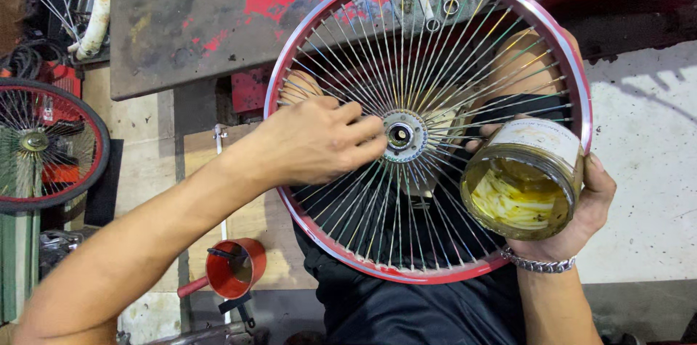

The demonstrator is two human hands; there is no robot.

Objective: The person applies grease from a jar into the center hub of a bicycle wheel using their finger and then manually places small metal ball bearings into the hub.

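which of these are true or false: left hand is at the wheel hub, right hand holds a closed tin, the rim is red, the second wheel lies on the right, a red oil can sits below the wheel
1. The left hand is at the hub of the spoked wheel. True.
2. The right hand holds a closed tin. False: an open jar of yellowish grease.
3. The rim is red. True.
4. The second wheel lies on the right. False: far left.
5. A red oil can sits lower left of the wheel. True.
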